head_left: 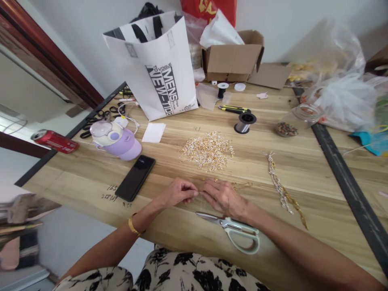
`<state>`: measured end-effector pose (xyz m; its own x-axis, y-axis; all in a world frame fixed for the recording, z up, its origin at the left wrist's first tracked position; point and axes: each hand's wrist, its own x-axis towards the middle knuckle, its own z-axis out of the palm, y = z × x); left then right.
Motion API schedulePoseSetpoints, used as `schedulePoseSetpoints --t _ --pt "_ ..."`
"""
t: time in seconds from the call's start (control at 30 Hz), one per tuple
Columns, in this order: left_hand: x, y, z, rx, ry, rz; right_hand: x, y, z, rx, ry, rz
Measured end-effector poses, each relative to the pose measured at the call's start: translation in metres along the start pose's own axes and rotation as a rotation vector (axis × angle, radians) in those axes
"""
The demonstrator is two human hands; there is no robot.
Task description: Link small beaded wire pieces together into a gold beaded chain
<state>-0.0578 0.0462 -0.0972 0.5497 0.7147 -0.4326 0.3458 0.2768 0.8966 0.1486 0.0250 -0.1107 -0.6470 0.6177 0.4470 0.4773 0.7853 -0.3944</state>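
Observation:
My left hand (178,192) is closed in a pinch near the table's front, its fingertips meeting those of my right hand (223,197). What lies between the fingertips is too small to make out. The right hand's fingers are bent and pressed together. Just beyond both hands spreads a heap of small gold and clear beads (209,151). A thin gold chain (242,185) lies beside the right hand. Below that hand rest scissors (239,232) with pale green handles. Farther right is a bundle of silver and gold chains (281,188).
Left of my hands lie a black phone (135,178), a purple cup (123,141) and a red can (54,140). Behind the beads are a wire spool (245,122), a box cutter (235,109) and a white bag (160,64). A jar (287,128) lies right.

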Motion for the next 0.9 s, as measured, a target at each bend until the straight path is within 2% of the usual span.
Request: schedulePoseSetpoints --t 0.3,0.73,0.9 --pt "0.003 -0.007 0.001 -0.082 0.007 -0.018 0.0 0.0 -0.001 -0.05 -0.009 -0.03" --pt "0.003 -0.002 0.0 -0.073 0.003 -0.057 -0.002 -0.001 -0.009 -0.222 -0.165 -0.168" --pt "0.003 0.0 0.001 -0.038 -0.002 -0.042 -0.001 -0.005 -0.011 -0.278 -0.198 -0.176"
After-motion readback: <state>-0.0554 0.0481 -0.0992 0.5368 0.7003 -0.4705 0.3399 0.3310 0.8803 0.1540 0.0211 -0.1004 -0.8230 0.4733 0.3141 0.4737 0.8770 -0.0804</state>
